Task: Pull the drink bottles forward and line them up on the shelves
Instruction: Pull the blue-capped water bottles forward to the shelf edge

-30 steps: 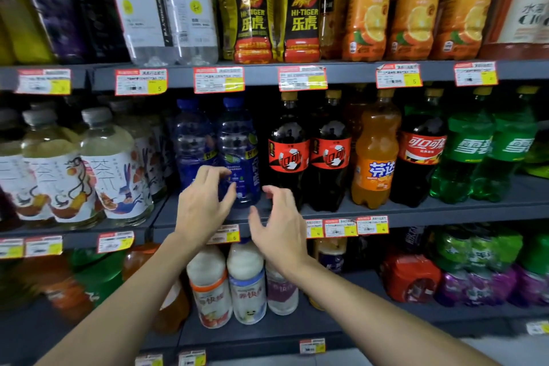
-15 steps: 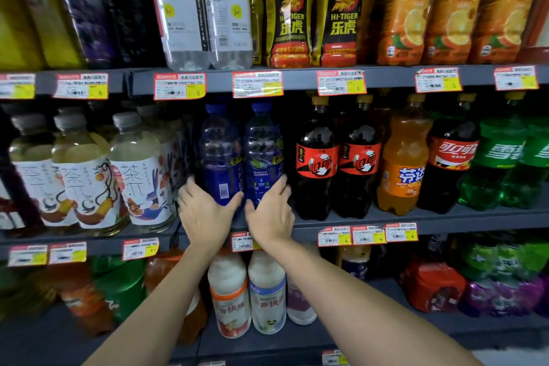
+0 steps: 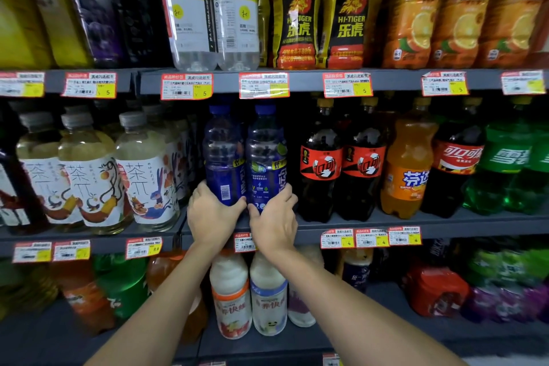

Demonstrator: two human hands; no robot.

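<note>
Two blue drink bottles stand side by side at the front of the middle shelf (image 3: pixel 386 224). My left hand (image 3: pixel 209 215) wraps the base of the left blue bottle (image 3: pixel 224 163). My right hand (image 3: pixel 274 221) wraps the base of the right blue bottle (image 3: pixel 266 163). Both bottles are upright and touch each other. Their lowest parts are hidden behind my fingers.
Tea bottles (image 3: pixel 145 175) stand close on the left, black cola bottles (image 3: pixel 320 166) close on the right. An orange soda (image 3: pixel 407 163), a red cola and green bottles follow further right. The upper shelf edge (image 3: pixel 297 80) with price tags hangs just above. Milk drinks (image 3: pixel 231 294) stand below.
Both hands have moved from in front of the shelf edge onto the bases of the two blue bottles and closed round them. The view has come closer to the shelf.
</note>
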